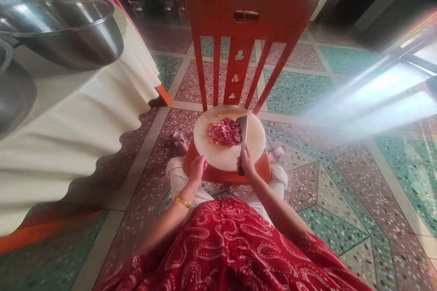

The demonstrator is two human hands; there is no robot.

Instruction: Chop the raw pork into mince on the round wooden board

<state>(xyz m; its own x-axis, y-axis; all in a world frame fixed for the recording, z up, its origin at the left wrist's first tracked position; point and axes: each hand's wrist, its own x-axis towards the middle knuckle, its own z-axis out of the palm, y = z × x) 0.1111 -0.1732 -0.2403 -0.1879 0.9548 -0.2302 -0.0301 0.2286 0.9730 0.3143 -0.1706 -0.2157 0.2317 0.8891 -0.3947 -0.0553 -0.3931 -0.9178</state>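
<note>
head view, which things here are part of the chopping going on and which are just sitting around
In use:
- cleaver in the right hand
- minced meat
- round chopping board, steadied by the left hand
- red chair bearing the board

Sitting around:
- steel bowl on the cloth-covered table

No readable text, label, brand, number or sign anywhere around the red chair (246, 41). Behind its backrest, only dark, blurred shapes, perhaps carrying marks, too small to make out.
</note>
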